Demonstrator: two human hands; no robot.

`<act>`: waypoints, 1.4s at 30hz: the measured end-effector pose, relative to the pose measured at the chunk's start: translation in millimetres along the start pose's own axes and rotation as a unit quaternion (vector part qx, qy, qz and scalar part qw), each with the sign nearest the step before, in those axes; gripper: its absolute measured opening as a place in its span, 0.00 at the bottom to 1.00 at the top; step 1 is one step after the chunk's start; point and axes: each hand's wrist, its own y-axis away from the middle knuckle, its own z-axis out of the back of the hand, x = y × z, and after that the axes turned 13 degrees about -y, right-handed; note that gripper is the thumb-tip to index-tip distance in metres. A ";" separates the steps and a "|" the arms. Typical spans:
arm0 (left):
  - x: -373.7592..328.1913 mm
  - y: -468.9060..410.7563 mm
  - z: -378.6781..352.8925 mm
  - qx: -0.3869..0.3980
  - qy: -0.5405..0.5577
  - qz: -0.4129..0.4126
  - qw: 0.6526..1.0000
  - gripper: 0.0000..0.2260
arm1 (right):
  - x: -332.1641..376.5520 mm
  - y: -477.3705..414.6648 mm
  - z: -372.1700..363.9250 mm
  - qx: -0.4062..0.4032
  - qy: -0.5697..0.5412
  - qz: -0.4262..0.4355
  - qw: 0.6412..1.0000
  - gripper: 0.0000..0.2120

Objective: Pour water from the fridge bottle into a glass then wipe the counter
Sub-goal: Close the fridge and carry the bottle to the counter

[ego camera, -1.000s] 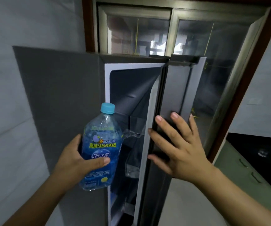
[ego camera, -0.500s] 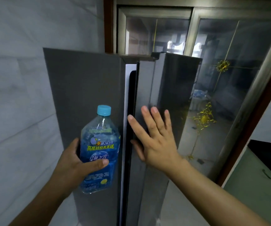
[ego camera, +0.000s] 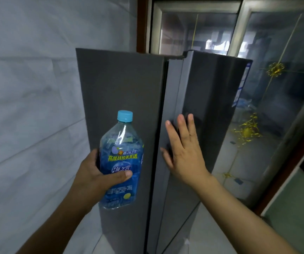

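1. Your left hand (ego camera: 94,178) grips the water bottle (ego camera: 121,162) around its label, thumb across the front, holding it upright at lower centre of the frame with its blue cap (ego camera: 125,116) on. Your right hand (ego camera: 182,151) is spread flat, grasping nothing, palm against the fridge door (ego camera: 208,114) at centre.
2. The bottle looks wet and cold, so a one-handed hold may slip as you turn away. The thumb of your flat hand sits just beside the door seam; a pinch is possible.
3. No glass or table is in view.
4. A moment ago a pale gap showed at the door's edge; now the door looks shut, while the bottle sits as before.
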 end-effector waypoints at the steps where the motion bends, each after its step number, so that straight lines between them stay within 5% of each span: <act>1: -2.7 1.3 -2.1 0.008 0.001 -0.007 1.000 0.39 | 6.5 8.0 4.6 0.012 -0.032 -0.030 0.999 0.35; 3: -8.5 3.6 -8.5 0.025 0.007 -0.024 0.999 0.39 | 27.9 32.7 12.8 0.018 -0.143 -0.148 0.979 0.34; 5: -14.3 6.1 -17.7 0.038 0.019 -0.040 0.998 0.38 | 54.8 61.1 17.0 -0.015 -0.288 -0.315 0.904 0.30; 6: -16.9 7.2 -24.9 0.050 0.028 -0.047 0.997 0.38 | 68.1 73.6 19.6 -0.041 -0.365 -0.413 0.834 0.26; 8: -21.6 10.1 -41.4 0.082 0.044 -0.059 0.994 0.37 | 85.9 93.2 26.8 -0.089 -0.515 -0.574 0.630 0.20; 10: -24.4 14.6 -59.8 0.115 0.056 -0.065 0.990 0.36 | 94.8 111.0 40.8 -0.096 -0.606 -0.666 0.424 0.27; 11: -26.0 17.6 -70.5 0.135 0.061 -0.067 0.987 0.35 | 97.3 120.1 50.3 -0.105 -0.633 -0.676 0.362 0.31; 13: -28.6 24.4 -93.1 0.172 0.071 -0.071 0.980 0.35 | 100.6 134.8 70.4 -0.141 -0.656 -0.675 0.306 0.34; 28: -53.1 139.7 -292.5 0.336 0.059 -0.080 0.937 0.34 | 85.7 274.0 243.1 -0.383 -0.607 -0.662 0.215 0.41; 42: -91.9 370.8 -510.5 0.591 0.003 -0.098 0.800 0.31 | 127.2 499.3 462.4 -0.558 -0.465 -0.664 0.177 0.37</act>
